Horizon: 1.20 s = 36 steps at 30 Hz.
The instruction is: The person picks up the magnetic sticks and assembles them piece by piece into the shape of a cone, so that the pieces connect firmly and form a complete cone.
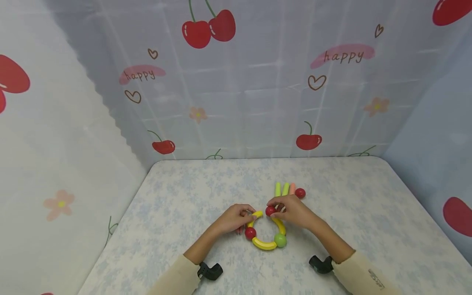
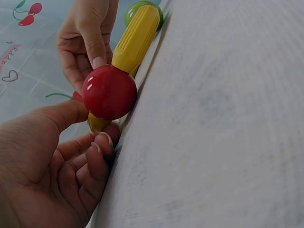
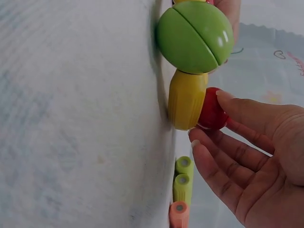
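Note:
A ring of toy pieces with a gap at its far side lies on the table. My left hand (image 1: 232,219) pinches the yellow curved rod (image 1: 258,214) at its upper left. That rod joins a red ball (image 2: 110,92), followed by a yellow curved rod (image 1: 264,245) at the near side, a green ball (image 3: 194,37) and another yellow curved rod (image 3: 186,102) on the right. Between thumb and fingers, my right hand (image 1: 295,211) holds a second red ball (image 3: 212,111) at that rod's far end. Whether ball and rod touch, I cannot tell.
Beyond the right hand, two light green rods (image 1: 278,189) and an orange-pink rod (image 1: 292,188) lie side by side. A loose red ball (image 1: 300,193) sits beside them. A cherry-printed curtain (image 1: 250,102) hangs behind the patterned table (image 1: 177,192).

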Tool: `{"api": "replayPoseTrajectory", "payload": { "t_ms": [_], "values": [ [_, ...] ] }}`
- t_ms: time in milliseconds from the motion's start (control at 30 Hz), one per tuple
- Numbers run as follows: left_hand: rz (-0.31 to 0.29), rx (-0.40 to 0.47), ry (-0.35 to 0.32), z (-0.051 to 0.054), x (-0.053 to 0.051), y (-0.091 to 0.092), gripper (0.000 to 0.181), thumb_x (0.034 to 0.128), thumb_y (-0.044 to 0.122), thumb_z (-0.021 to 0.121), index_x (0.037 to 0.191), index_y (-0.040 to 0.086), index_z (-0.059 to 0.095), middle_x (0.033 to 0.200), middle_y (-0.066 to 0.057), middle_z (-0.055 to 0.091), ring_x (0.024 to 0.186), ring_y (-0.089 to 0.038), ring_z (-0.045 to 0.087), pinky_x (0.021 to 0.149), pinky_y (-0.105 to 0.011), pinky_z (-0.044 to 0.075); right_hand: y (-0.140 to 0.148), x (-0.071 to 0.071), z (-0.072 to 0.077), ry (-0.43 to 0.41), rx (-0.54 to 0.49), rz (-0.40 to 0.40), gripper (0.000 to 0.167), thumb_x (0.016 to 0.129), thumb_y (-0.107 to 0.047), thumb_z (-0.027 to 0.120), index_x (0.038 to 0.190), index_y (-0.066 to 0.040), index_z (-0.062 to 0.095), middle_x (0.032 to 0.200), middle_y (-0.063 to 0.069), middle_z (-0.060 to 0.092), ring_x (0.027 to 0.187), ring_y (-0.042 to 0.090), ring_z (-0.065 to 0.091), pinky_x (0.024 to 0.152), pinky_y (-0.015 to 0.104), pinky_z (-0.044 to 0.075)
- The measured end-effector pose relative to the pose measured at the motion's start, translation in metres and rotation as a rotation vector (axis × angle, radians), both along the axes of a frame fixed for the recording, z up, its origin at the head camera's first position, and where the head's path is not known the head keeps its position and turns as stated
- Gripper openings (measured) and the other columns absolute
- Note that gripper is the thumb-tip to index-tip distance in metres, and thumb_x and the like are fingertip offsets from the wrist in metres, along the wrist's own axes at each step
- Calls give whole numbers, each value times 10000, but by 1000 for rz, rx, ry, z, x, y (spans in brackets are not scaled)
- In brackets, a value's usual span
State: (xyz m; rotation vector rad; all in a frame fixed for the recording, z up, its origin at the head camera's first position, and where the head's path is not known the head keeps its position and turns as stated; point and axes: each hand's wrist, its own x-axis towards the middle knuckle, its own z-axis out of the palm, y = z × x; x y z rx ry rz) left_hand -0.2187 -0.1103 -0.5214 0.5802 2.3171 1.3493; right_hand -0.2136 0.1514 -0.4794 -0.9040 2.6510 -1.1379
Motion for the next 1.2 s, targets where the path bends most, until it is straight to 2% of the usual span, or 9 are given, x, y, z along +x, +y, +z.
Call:
{"api": "replayPoseTrajectory", "payload": {
  "t_ms": [333, 600, 700, 833, 1000, 1200],
  "values": [
    [-8, 4, 7, 0, 0, 0, 217, 999, 258, 648, 1168, 132, 703, 614, -14, 584, 420, -133, 506, 415, -252, 438, -4, 0, -9, -10, 9, 23, 262, 880, -63, 794, 1137, -46, 745, 1055, 16, 744, 839, 128, 655, 678, 217, 547],
    [-14, -6, 5, 2, 1, 0, 220, 990, 260, 654, 1160, 133, 711, 619, 2, 587, 423, -122, 501, 419, -246, 441, -6, 1, -7, -31, 45, 10, 304, 869, -58, 802, 1162, -19, 732, 1034, 14, 740, 832, 129, 643, 667, 219, 542],
    [-11, -6, -3, 3, 2, 0, 221, 990, 264, 657, 1158, 132, 710, 626, 0, 590, 428, -125, 508, 421, -244, 442, -4, 2, -4, -41, 98, -28, 294, 852, -87, 826, 1128, -43, 734, 965, -6, 727, 812, 112, 634, 666, 223, 546],
    [-6, 1, -18, 5, 3, 0, 214, 986, 263, 666, 1151, 133, 708, 630, -10, 601, 434, -131, 517, 419, -241, 443, -1, 5, 4, -78, 162, -81, 206, 822, -114, 855, 989, -80, 739, 796, -46, 663, 712, 105, 596, 622, 244, 533],
    [-12, 4, -25, 4, 2, -1, 215, 986, 268, 676, 1150, 132, 706, 626, -8, 611, 438, -129, 526, 419, -239, 449, 2, 6, 6, -125, 180, -46, 137, 819, -96, 852, 874, -75, 729, 673, -47, 618, 608, 98, 553, 558, 240, 488],
    [-40, 21, -61, 2, 0, -3, 218, 964, 266, 712, 1141, 139, 704, 611, -33, 645, 438, -123, 543, 428, -225, 457, 3, 5, 5, -142, 141, -26, 117, 831, -75, 837, 888, -49, 739, 667, -35, 629, 595, 90, 560, 557, 233, 495]
  ]
}}
